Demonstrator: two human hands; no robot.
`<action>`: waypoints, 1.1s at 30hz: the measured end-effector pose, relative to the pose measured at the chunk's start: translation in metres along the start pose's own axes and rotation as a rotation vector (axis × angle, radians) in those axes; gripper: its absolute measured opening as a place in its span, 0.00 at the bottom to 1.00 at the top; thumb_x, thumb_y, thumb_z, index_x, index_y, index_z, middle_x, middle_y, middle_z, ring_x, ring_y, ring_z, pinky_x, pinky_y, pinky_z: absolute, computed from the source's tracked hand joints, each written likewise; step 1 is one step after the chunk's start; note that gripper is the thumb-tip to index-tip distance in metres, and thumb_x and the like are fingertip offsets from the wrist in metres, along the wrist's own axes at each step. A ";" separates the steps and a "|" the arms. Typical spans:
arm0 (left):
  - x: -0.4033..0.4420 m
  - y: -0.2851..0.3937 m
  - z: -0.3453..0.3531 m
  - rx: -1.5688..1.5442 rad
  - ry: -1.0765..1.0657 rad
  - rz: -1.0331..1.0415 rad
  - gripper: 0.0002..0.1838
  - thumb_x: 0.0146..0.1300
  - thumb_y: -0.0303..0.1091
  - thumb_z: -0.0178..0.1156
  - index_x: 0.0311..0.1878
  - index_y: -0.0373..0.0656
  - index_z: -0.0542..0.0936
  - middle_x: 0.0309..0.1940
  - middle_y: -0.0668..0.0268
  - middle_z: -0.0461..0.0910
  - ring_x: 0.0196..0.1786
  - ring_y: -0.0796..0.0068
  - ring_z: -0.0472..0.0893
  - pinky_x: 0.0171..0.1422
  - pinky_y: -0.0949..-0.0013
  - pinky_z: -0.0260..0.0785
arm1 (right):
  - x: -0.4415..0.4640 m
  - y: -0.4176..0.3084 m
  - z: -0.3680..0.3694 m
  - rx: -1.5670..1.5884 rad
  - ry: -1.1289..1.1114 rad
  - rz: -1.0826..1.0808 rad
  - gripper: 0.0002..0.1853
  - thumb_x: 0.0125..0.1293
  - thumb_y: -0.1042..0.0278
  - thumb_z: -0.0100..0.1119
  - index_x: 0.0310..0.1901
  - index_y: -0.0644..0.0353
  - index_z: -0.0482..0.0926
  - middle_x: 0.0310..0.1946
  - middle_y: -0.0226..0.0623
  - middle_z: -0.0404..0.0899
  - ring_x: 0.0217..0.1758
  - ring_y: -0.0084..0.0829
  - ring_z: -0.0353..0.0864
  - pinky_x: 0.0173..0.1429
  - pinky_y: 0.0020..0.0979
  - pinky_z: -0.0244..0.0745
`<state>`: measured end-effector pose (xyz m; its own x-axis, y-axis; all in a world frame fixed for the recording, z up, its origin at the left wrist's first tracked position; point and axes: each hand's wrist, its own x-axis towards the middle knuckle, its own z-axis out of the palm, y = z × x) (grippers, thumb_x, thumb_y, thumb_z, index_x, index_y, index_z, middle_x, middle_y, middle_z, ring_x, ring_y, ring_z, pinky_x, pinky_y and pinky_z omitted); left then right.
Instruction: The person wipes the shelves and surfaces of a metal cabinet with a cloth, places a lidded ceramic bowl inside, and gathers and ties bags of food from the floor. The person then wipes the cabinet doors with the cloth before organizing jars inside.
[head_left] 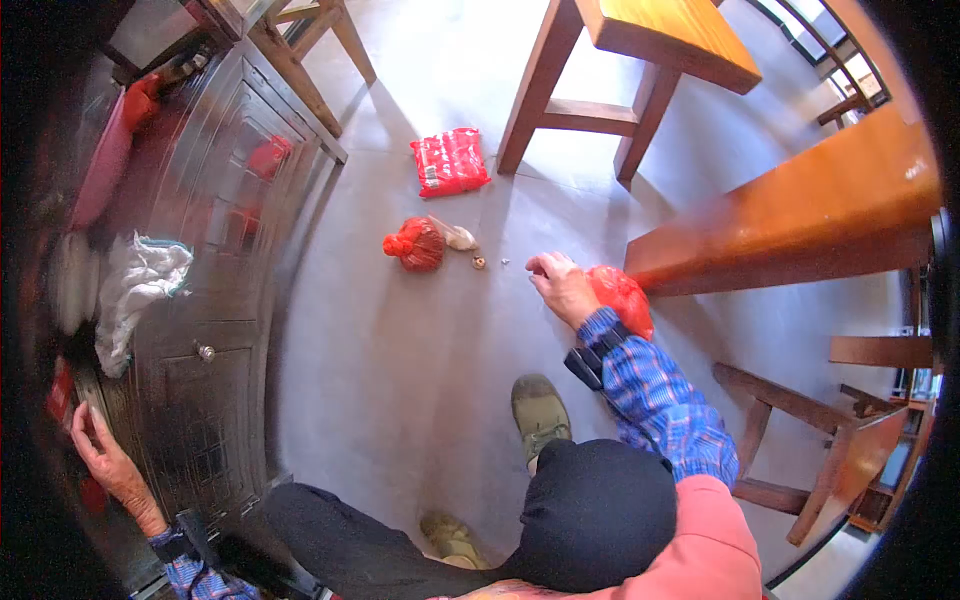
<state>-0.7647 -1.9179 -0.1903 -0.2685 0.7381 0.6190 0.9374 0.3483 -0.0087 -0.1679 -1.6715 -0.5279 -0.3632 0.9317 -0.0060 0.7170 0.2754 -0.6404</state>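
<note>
My right hand (562, 288) reaches out low over the grey floor, its fingers loosely bent and a little apart, with nothing visible in them. Just beyond the fingertips lies a tiny whitish bit (505, 261). Beside the wrist is a red plastic bag (622, 298), partly hidden by the hand and sleeve. Further left on the floor sit a knotted red bag (415, 245), a small pale item (460, 238) and a small round brownish object (479, 263). My left hand (105, 462) is at the dark cabinet's top edge, fingers extended; whether it touches the edge I cannot tell.
A red printed packet (450, 162) lies farther ahead on the floor. The dark cabinet (205, 420) stands at left, with a whitish cloth (145, 290) hanging over it. Wooden benches (790, 205) and a stool (800, 440) crowd the right side. Another wooden stool (318, 50) stands ahead left.
</note>
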 end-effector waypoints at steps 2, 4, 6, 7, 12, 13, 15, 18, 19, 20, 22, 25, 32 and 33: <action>-0.009 -0.040 -0.003 -0.015 -0.025 -0.066 0.15 0.76 0.35 0.50 0.58 0.35 0.74 0.56 0.59 0.76 0.58 0.64 0.75 0.66 0.63 0.65 | 0.027 0.014 0.026 0.006 -0.040 0.101 0.10 0.60 0.68 0.61 0.44 0.53 0.79 0.43 0.40 0.78 0.51 0.44 0.77 0.55 0.43 0.74; -0.020 -0.066 -0.007 -0.056 -0.092 -0.196 0.17 0.76 0.36 0.49 0.60 0.33 0.73 0.58 0.56 0.75 0.62 0.63 0.74 0.68 0.62 0.64 | 0.045 0.008 0.038 -0.006 -0.034 0.085 0.09 0.60 0.68 0.61 0.43 0.53 0.79 0.42 0.40 0.78 0.50 0.44 0.77 0.55 0.44 0.74; -0.030 -0.080 -0.006 -0.057 -0.108 -0.253 0.18 0.76 0.36 0.49 0.60 0.33 0.73 0.58 0.55 0.75 0.62 0.62 0.74 0.68 0.62 0.64 | 0.057 0.007 0.046 -0.021 -0.036 0.074 0.09 0.59 0.67 0.62 0.42 0.54 0.79 0.40 0.40 0.78 0.50 0.45 0.77 0.55 0.44 0.74; -0.035 -0.084 -0.004 -0.067 -0.122 -0.301 0.18 0.76 0.36 0.49 0.61 0.33 0.73 0.59 0.55 0.75 0.63 0.62 0.73 0.69 0.62 0.64 | 0.059 0.007 0.048 -0.097 -0.065 0.065 0.08 0.59 0.66 0.61 0.41 0.54 0.79 0.39 0.40 0.78 0.49 0.44 0.77 0.54 0.43 0.74; -0.060 -0.081 0.011 0.058 -0.176 -0.396 0.20 0.77 0.38 0.47 0.63 0.34 0.73 0.60 0.54 0.74 0.65 0.59 0.73 0.70 0.61 0.62 | 0.068 0.021 0.044 -0.191 -0.179 0.000 0.07 0.60 0.65 0.60 0.36 0.57 0.79 0.37 0.42 0.77 0.47 0.44 0.78 0.53 0.42 0.74; -0.064 -0.075 0.016 0.024 -0.176 -0.478 0.20 0.77 0.39 0.46 0.63 0.35 0.73 0.61 0.53 0.74 0.65 0.57 0.72 0.71 0.61 0.62 | 0.069 0.022 0.040 -0.173 -0.218 0.001 0.06 0.60 0.65 0.59 0.35 0.58 0.79 0.36 0.43 0.78 0.46 0.45 0.78 0.52 0.42 0.74; -0.077 -0.087 0.012 0.332 -0.243 -0.231 0.20 0.77 0.36 0.44 0.65 0.37 0.72 0.62 0.53 0.72 0.66 0.57 0.72 0.71 0.61 0.62 | 0.068 0.026 0.030 -0.159 -0.265 -0.002 0.06 0.60 0.66 0.58 0.33 0.59 0.79 0.35 0.44 0.78 0.44 0.46 0.78 0.52 0.43 0.74; -0.090 -0.126 0.013 0.299 -0.241 -0.185 0.20 0.77 0.31 0.42 0.67 0.40 0.70 0.64 0.54 0.70 0.66 0.57 0.71 0.70 0.62 0.63 | 0.069 0.030 0.008 -0.144 -0.424 0.073 0.07 0.62 0.68 0.55 0.37 0.60 0.79 0.36 0.48 0.80 0.44 0.48 0.80 0.51 0.43 0.75; -0.089 -0.126 0.010 0.289 -0.261 -0.211 0.20 0.76 0.30 0.41 0.68 0.40 0.69 0.64 0.54 0.70 0.66 0.57 0.71 0.71 0.61 0.63 | 0.071 0.035 0.007 -0.146 -0.430 0.069 0.07 0.62 0.68 0.55 0.37 0.60 0.79 0.36 0.48 0.80 0.44 0.48 0.80 0.51 0.43 0.75; -0.089 -0.128 0.010 0.285 -0.272 -0.224 0.20 0.76 0.29 0.41 0.68 0.40 0.69 0.64 0.54 0.70 0.66 0.57 0.71 0.71 0.61 0.63 | 0.071 0.040 0.008 -0.191 -0.365 0.017 0.08 0.62 0.68 0.55 0.39 0.60 0.79 0.36 0.48 0.80 0.45 0.48 0.80 0.51 0.43 0.75; -0.092 -0.132 0.009 0.387 -0.292 -0.155 0.21 0.76 0.29 0.41 0.69 0.41 0.68 0.64 0.54 0.70 0.66 0.56 0.71 0.71 0.61 0.63 | 0.082 0.036 0.010 -0.145 -0.203 -0.101 0.10 0.62 0.68 0.57 0.43 0.60 0.78 0.39 0.48 0.80 0.46 0.48 0.80 0.52 0.43 0.75; -0.080 -0.109 0.004 0.500 -0.287 0.011 0.22 0.74 0.27 0.42 0.70 0.41 0.67 0.64 0.54 0.69 0.66 0.56 0.71 0.72 0.62 0.62 | 0.104 -0.006 0.028 0.116 -0.194 -0.161 0.12 0.61 0.67 0.60 0.45 0.60 0.78 0.41 0.47 0.79 0.46 0.49 0.79 0.53 0.43 0.75; -0.080 -0.105 0.003 0.298 -0.282 -0.241 0.20 0.76 0.32 0.43 0.67 0.37 0.70 0.63 0.54 0.71 0.66 0.58 0.71 0.72 0.62 0.61 | 0.134 -0.019 0.064 0.340 -0.133 0.013 0.13 0.68 0.63 0.57 0.49 0.60 0.80 0.45 0.37 0.81 0.47 0.33 0.80 0.48 0.32 0.77; -0.081 -0.112 0.007 0.250 -0.245 -0.270 0.20 0.77 0.35 0.43 0.65 0.35 0.71 0.62 0.54 0.72 0.65 0.58 0.72 0.72 0.63 0.61 | 0.134 -0.019 0.055 0.594 -0.251 0.308 0.13 0.70 0.62 0.55 0.49 0.60 0.81 0.47 0.34 0.81 0.48 0.28 0.80 0.47 0.28 0.77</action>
<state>-0.8492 -2.0125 -0.2455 -0.5694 0.7061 0.4211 0.7520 0.6543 -0.0803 -0.2629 -1.5649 -0.5585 -0.3741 0.8439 -0.3845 0.3894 -0.2334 -0.8910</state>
